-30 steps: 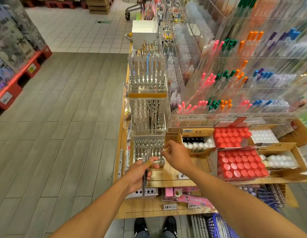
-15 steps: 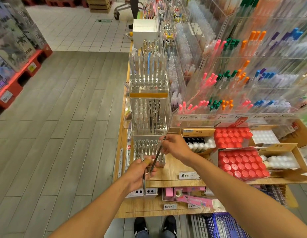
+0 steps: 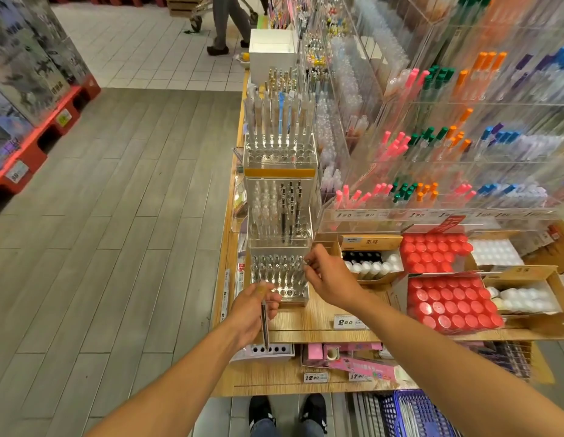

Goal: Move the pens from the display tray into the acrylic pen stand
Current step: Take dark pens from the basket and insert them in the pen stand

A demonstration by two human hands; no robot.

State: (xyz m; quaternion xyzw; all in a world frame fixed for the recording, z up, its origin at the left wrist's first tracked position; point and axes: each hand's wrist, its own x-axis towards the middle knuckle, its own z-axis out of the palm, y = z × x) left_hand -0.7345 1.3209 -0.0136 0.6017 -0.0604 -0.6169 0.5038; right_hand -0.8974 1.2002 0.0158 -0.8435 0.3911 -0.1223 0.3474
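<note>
A clear acrylic pen stand [image 3: 291, 300] sits at the near end of the wooden shelf, with several silver pens [image 3: 274, 268] upright in its rear holes. My right hand [image 3: 329, 274] is at the stand's right rear corner and pinches the top of a silver pen [image 3: 306, 263] that stands in a hole there. My left hand [image 3: 254, 310] hovers at the stand's front left and grips a few silver pens [image 3: 265, 326] pointing down. Under those pen tips lies a white tray with dark holes [image 3: 269, 350] on the lower shelf.
Two taller acrylic stands [image 3: 280, 216] [image 3: 279, 127] with pens rise behind the near one. Boxes of red-capped bottles [image 3: 448, 302] sit to the right, under racks of coloured markers [image 3: 432, 137]. A blue basket [image 3: 416, 414] is by my feet. A person [image 3: 224, 23] walks far off.
My right hand took one pen from the bundle in my left hand, carried it up to the stand's right rear corner and stood it in a hole. My left hand stayed put.
</note>
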